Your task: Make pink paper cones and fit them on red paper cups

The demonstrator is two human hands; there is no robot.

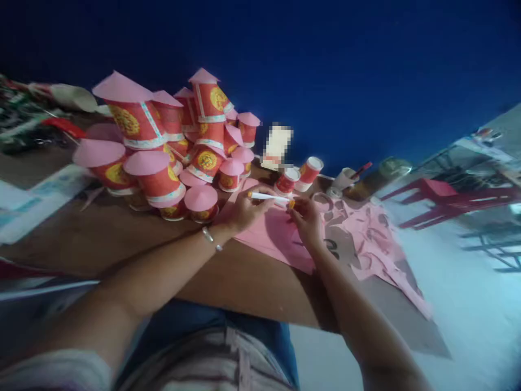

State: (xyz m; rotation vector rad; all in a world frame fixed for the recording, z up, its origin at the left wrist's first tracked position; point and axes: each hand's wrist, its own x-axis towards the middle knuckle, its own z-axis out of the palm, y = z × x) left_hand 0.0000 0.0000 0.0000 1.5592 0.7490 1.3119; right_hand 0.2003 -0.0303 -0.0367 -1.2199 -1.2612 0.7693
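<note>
My left hand (244,209) is closed around a white pen or marker (266,196) that lies across its fingers, pointing right. My right hand (305,217) pinches the pen's orange tip end, fingers pressed together. Both hands rest over a pink paper sheet (277,239) on the brown table (228,282). A bracelet circles my left wrist. Just left of my hands stands a pile of red paper cups with pink cone lids (171,146).
Two open red cups (299,176) stand behind my hands. Pink paper scraps with cut-out holes (366,239) spread to the right, near a tape roll and a cup holding tools (345,176). Red furniture (439,201) is far right; papers lie at left.
</note>
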